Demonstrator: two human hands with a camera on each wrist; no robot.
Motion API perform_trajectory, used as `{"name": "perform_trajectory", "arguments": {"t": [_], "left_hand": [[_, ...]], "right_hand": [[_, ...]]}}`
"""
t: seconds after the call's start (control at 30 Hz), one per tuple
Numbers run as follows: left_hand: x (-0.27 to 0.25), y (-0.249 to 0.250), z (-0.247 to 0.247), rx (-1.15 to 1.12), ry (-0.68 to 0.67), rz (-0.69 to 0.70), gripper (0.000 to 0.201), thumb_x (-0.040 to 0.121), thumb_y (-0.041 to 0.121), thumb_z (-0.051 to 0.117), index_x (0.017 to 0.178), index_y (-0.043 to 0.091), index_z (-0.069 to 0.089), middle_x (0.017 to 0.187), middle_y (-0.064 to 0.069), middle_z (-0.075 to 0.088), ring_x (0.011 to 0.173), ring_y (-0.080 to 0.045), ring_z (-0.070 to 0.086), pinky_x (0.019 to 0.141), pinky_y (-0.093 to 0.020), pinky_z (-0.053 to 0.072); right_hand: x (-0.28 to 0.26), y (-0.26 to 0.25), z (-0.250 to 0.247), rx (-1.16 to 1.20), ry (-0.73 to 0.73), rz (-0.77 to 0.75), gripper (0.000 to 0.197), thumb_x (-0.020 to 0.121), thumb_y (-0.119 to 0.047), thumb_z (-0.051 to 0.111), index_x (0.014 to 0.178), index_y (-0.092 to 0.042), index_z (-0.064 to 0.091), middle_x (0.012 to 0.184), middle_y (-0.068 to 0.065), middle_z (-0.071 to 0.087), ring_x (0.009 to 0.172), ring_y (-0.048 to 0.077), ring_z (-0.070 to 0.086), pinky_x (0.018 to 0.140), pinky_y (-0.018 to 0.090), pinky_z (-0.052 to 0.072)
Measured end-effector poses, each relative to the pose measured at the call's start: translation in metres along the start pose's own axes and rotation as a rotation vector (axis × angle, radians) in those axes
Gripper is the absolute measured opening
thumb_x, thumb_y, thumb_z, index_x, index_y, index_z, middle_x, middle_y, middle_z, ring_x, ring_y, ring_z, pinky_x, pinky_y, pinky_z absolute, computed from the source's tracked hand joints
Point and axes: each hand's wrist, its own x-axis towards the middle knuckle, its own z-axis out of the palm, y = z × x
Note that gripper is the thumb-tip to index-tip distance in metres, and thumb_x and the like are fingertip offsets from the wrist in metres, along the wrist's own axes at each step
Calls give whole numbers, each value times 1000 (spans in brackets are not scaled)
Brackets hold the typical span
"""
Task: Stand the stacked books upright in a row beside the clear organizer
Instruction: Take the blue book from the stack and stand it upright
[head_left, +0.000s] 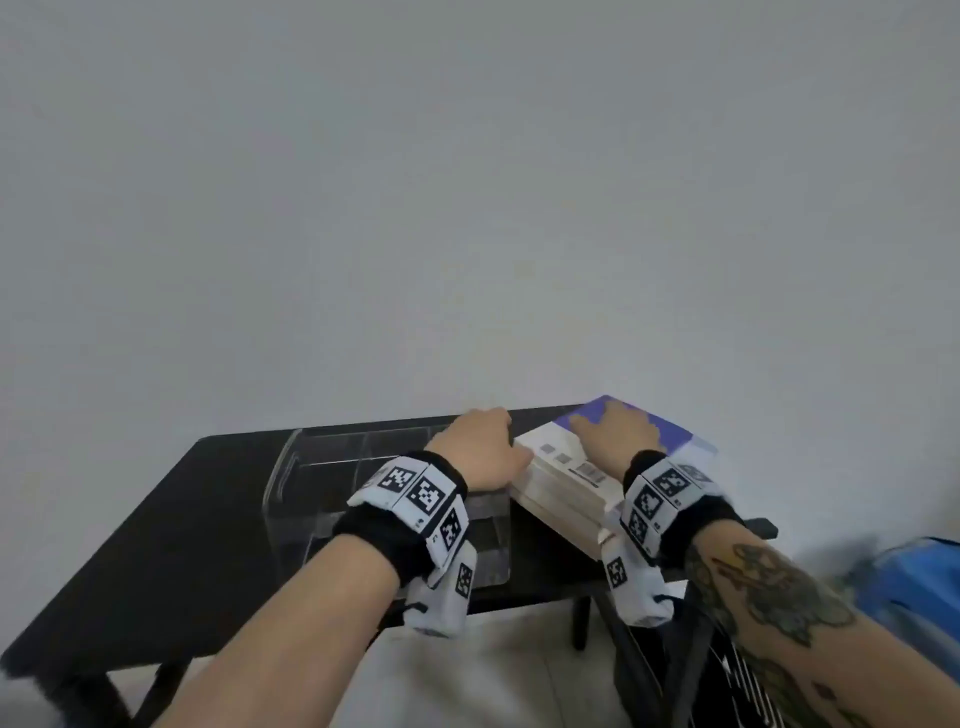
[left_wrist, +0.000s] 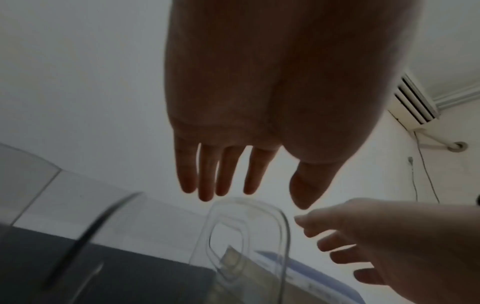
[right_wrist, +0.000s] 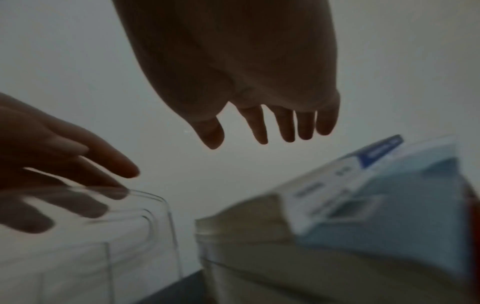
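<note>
Head view: the stack of books (head_left: 571, 483) lies flat at the right end of the black bench (head_left: 156, 545), touching or just beside the right wall of the clear organizer (head_left: 322, 483); nothing is upright yet. The left hand (head_left: 475, 449) sits over the gap between organizer and stack, near the stack's left edge, knuckles up, contact unclear. The right hand (head_left: 615, 428) is over the purple cover of the top book (head_left: 670, 431), fingers spread; whether it rests on it I can't tell. Left wrist view: left hand (left_wrist: 259, 102) has straight, slightly spread fingers (left_wrist: 205, 185) holding nothing, hovering above the organizer's (left_wrist: 259, 236) rounded corner; the right hand (left_wrist: 389, 246) comes in from the right, also relaxed. Right wrist view, blurred: right hand (right_wrist: 246, 72) is wide and empty above the stack (right_wrist: 337, 226); the left hand (right_wrist: 52, 164) sits at the organizer's (right_wrist: 145, 216) rim. Risks, my read: the organizer looks light, so levering the stack up against it may shove it along the bench. Tipping the whole stack at once may let the covers slide and fan out. The stack is near the bench's right end, so a slipped book could go over the edge.
</note>
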Motion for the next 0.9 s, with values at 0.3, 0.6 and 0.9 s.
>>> {"name": "perform_trajectory", "arguments": {"t": [0.3,0.6,0.9], "left_hand": [[1,-8,35,62,-51,-54,71,97,33,43,154,21,3,130,-11,59,117,-33,55,104,-51,35],[-5,-10,41,-26,-5,-43,64,95,23,41,151,21,11,134,-12,54,117,-34,54,100,-50,35],[-7,-9,38,-72,-53,-53,62,96,25,43,150,18,14,143,-14,45,126,-34,48,103,-51,34]], "right_hand": [[5,32,4,-132,-4,269,104,82,-58,59,151,0,6,153,23,19,138,38,24,110,44,27],[21,23,-10,-178,-88,233,58,96,-40,52,138,-3,43,146,22,38,133,38,38,108,45,33],[25,58,-29,350,-231,364,22,81,-1,68,66,-1,51,61,16,56,41,24,46,44,32,38]]}}
